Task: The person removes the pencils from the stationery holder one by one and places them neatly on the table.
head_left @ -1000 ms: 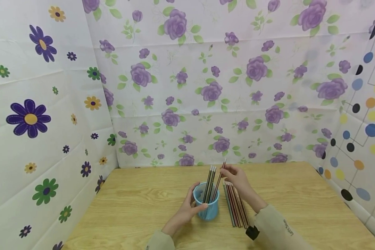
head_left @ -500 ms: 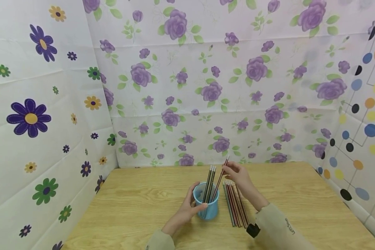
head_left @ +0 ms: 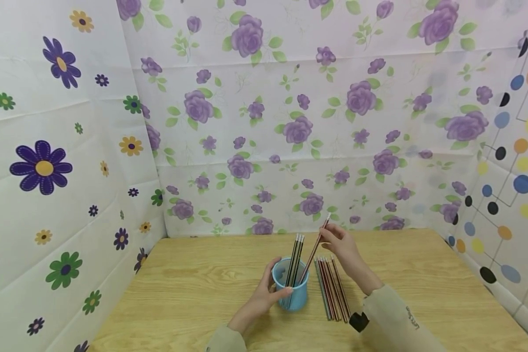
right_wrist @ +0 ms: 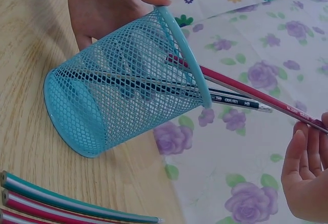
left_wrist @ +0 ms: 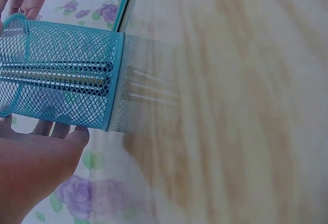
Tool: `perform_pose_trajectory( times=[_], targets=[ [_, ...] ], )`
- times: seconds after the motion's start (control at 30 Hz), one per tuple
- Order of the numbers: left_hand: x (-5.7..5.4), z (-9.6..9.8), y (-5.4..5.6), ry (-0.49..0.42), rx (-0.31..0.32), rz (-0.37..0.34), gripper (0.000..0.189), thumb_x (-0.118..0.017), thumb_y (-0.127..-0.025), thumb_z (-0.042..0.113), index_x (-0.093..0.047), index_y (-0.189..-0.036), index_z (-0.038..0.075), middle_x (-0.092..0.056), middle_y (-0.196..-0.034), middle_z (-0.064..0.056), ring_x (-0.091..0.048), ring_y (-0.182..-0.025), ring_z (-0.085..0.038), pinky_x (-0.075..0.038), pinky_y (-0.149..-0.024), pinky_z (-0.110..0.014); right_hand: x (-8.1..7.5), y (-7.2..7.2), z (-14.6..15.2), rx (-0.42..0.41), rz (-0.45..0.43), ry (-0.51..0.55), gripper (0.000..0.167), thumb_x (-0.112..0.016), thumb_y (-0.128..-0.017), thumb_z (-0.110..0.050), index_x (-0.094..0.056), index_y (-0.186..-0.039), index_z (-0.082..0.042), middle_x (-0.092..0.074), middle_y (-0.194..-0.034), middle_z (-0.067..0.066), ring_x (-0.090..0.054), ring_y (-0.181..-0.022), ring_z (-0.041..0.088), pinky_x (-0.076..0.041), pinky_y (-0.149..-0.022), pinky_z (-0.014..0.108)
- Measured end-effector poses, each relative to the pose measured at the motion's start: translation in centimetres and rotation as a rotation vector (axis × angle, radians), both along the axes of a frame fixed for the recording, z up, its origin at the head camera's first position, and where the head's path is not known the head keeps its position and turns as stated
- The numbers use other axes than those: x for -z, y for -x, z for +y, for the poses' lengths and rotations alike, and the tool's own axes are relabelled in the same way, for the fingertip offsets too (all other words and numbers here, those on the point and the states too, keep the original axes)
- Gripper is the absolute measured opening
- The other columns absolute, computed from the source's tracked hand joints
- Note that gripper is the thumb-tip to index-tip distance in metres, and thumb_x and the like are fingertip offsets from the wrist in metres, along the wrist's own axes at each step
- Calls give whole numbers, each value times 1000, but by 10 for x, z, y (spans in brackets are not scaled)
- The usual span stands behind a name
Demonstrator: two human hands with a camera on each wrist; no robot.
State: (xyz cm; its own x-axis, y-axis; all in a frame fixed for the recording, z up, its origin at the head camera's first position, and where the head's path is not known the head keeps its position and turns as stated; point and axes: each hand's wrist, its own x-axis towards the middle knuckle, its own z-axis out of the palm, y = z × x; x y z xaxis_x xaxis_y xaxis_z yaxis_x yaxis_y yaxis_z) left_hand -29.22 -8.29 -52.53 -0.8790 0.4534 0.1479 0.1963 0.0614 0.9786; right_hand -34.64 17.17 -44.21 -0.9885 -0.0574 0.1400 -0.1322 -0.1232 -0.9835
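My left hand [head_left: 261, 296] grips a light blue mesh pencil cup [head_left: 297, 302] around its side, with the thumb at the front near the rim. Several dark striped pencils [head_left: 296, 254] lean inside the cup, their white-tipped ends up. Above and to the right, my right hand [head_left: 341, 244] pinches a red pencil [head_left: 313, 253] near its top. In the right wrist view the red pencil [right_wrist: 241, 88] slants over the rim, its lower end inside the upper part of the cup [right_wrist: 128, 80].
Right of the cup, several pencils [head_left: 331, 288] in teal, red and brown lie side by side on the wood-grain table [head_left: 193, 293]. A small black object [head_left: 359, 321] sits at the right sleeve. Flowered cloth [head_left: 255, 146] hangs behind the table.
My right hand has moved up and to the right with the red pencil, which tilts more and stands higher out of the cup. The left hand and cup have stayed in place.
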Motion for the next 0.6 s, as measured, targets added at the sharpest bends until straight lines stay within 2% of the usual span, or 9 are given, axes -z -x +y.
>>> perform_pose_trajectory(
  times=[0.33,0.6],
  targets=[
    [0,0,0,-1,6,-6,84,-66,-92,29,-10,-154,24,-28,-157,-15,-26,-144,-40,-24,-114,-63,-3,1,11,9,-25,56,28,-61,-96,-28,-54,-111,-6,-62,-91,-8,-61,-83,5,-56,-80,22],
    [-7,-2,-1,35,6,-42,85,-67,-91,30,-9,-154,28,-24,-158,-17,-21,-146,-41,-20,-115,-65,-4,2,18,11,-38,142,25,-61,-96,-25,-54,-110,-6,-60,-91,-8,-59,-82,4,-54,-77,18]
  ],
)
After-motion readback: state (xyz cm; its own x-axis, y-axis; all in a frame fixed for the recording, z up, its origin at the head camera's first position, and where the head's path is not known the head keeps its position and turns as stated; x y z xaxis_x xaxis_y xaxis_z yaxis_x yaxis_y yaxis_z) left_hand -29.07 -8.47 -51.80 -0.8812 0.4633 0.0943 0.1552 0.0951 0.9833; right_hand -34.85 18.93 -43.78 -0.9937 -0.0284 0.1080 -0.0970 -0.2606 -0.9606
